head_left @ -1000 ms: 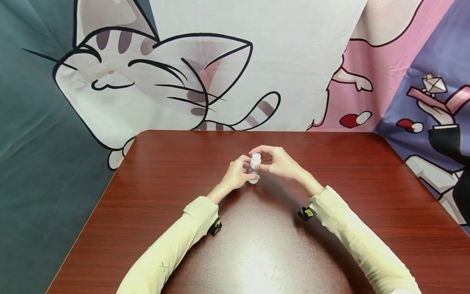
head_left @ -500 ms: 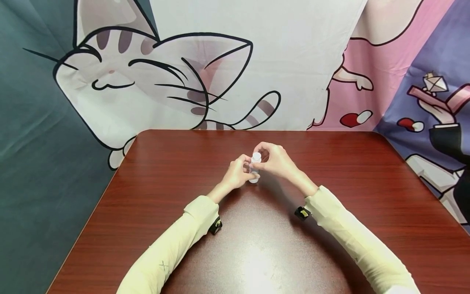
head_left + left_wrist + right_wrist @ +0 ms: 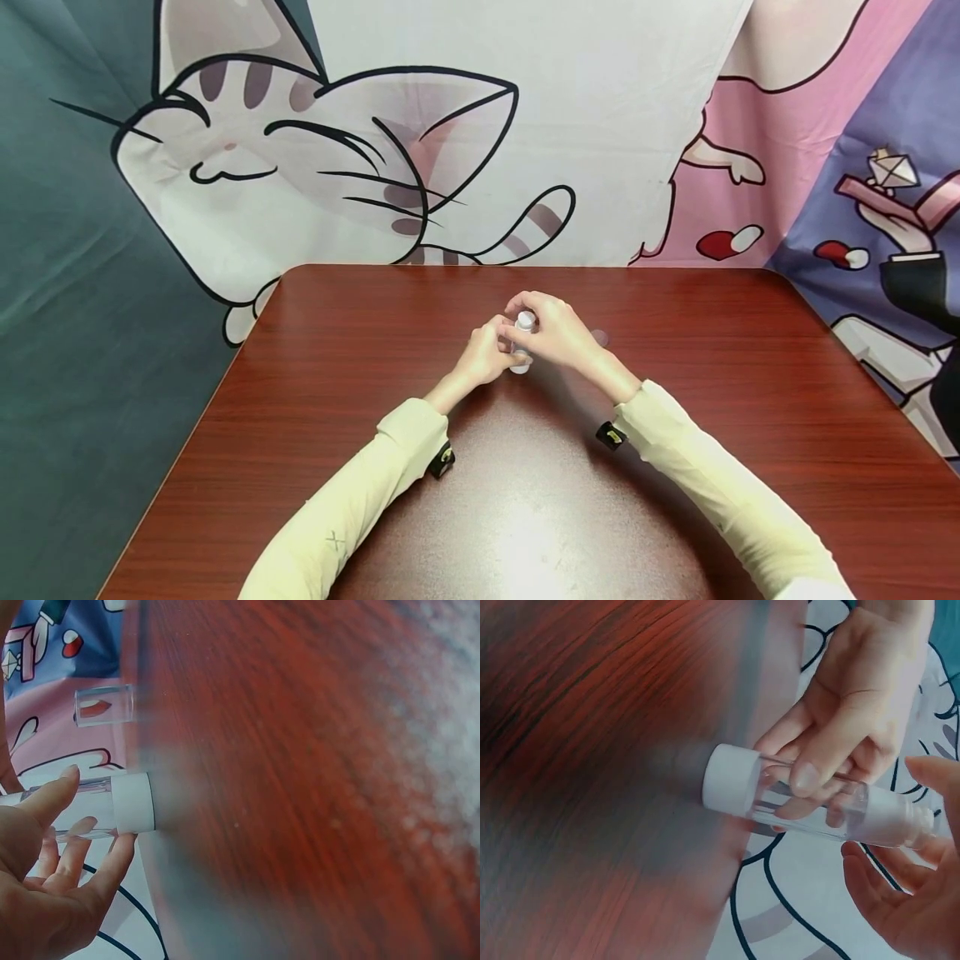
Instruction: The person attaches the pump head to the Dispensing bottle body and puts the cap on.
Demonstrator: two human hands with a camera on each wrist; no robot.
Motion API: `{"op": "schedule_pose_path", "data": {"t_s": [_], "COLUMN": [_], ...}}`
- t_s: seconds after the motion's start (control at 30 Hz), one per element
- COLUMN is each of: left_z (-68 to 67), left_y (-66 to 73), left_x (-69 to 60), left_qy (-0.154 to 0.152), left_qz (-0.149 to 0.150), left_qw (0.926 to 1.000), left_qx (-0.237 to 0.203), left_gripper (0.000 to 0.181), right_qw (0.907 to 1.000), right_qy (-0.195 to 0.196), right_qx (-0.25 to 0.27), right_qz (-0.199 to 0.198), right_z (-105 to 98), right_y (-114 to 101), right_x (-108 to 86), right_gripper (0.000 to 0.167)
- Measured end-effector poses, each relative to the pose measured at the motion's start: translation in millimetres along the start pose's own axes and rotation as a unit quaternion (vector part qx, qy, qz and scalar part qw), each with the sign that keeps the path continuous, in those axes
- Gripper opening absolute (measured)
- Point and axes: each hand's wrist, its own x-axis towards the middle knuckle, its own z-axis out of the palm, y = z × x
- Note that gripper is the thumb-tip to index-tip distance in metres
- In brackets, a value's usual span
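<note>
A clear bottle [image 3: 521,343] with a white bottom band stands upright on the brown table, with its white upper part topmost. My left hand [image 3: 482,352] grips its clear body, thumb on one side and fingers on the other, also visible in the left wrist view [image 3: 60,862]. Around the bottle's top, my right hand [image 3: 562,335] has its thumb and fingers spread apart. The right wrist view shows that hand [image 3: 919,877] beside the narrow neck [image 3: 919,825], with a gap between thumb and neck; any finger contact is unclear.
A small clear cylinder [image 3: 599,337] stands on the table [image 3: 675,375] just beyond my right hand, and appears upright in the left wrist view [image 3: 103,706]. Behind the table's far edge hangs a cloth with cartoon pictures [image 3: 600,100].
My right hand has shifted left over the bottle's top, and the clear cylinder behind it now shows. The left hand and bottle have stayed nearly still.
</note>
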Motion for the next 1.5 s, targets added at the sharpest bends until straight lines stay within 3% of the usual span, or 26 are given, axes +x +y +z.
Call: {"op": "schedule_pose_path", "data": {"t_s": [0.2, 0.3, 0.47, 0.7, 0.93, 1.17, 1.5], "left_z": [0.0, 0.0, -0.6, -0.6, -0.1, 0.4, -0.1], "left_y": [-0.3, -0.6, -0.3, 0.4, -0.5, -0.2, 2.4], "left_x": [0.4, 0.9, 1.5, 1.4, 0.9, 0.1, -0.9], "left_qy": [-0.001, -0.001, -0.001, 0.001, -0.001, 0.000, -0.003], "left_qz": [-0.008, -0.010, 0.000, 0.007, 0.003, 0.000, -0.012], "left_qw": [0.9998, 0.9998, 1.0000, 0.9999, 1.0000, 1.0000, 0.9999], "left_qx": [-0.019, -0.018, 0.001, 0.014, 0.001, -0.009, -0.003], "left_gripper": [0.047, 0.048, 0.049, 0.049, 0.047, 0.048, 0.048], "right_qw": [0.9902, 0.9828, 0.9816, 0.9865, 0.9785, 0.9802, 0.9820], "right_qy": [-0.056, -0.090, -0.125, -0.118, -0.137, -0.135, -0.119], "right_qx": [0.128, 0.161, 0.140, 0.099, 0.153, 0.145, 0.147], "right_qz": [0.002, -0.009, -0.035, -0.055, -0.018, 0.008, 0.013], "right_z": [-11, -17, -21, -24, -23, -22, -22], "right_y": [6, 11, 14, 10, 16, 13, 8], "right_x": [-0.3, -1.4, -4.2, -5.5, -4.5, -4.5, -6.2], "right_gripper": [0.030, 0.032, 0.039, 0.043, 0.038, 0.035, 0.037]}}
